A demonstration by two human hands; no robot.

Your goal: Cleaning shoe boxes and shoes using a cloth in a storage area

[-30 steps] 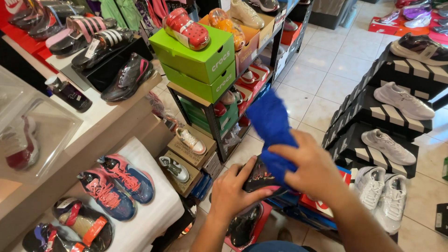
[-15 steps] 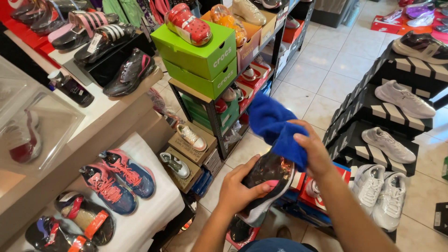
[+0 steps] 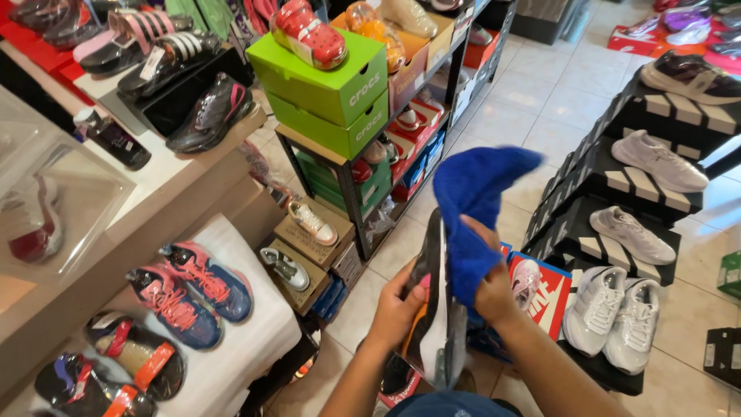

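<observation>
My left hand [image 3: 395, 307] grips a dark sneaker [image 3: 434, 301] with a white sole edge and pink and orange patches, held on its side at the lower middle of the view. My right hand [image 3: 494, 282] holds a blue cloth [image 3: 475, 205] pressed against the sneaker's upper side; the cloth's loose end sticks up and to the right. Both forearms come up from the bottom edge.
Green shoe boxes [image 3: 328, 93] with a red clog sit on a black rack [image 3: 347, 197] to the left. Blue-and-pink sneakers [image 3: 193, 289] lie on a white ledge. White sneakers [image 3: 617, 313] stand on black stepped stands [image 3: 610, 193] at right. A tiled floor [image 3: 540, 93] stretches ahead.
The sneaker has turned from sole-up to edge-on and risen slightly. The blue cloth has moved from above the shoe down onto its side, its loose end swinging right.
</observation>
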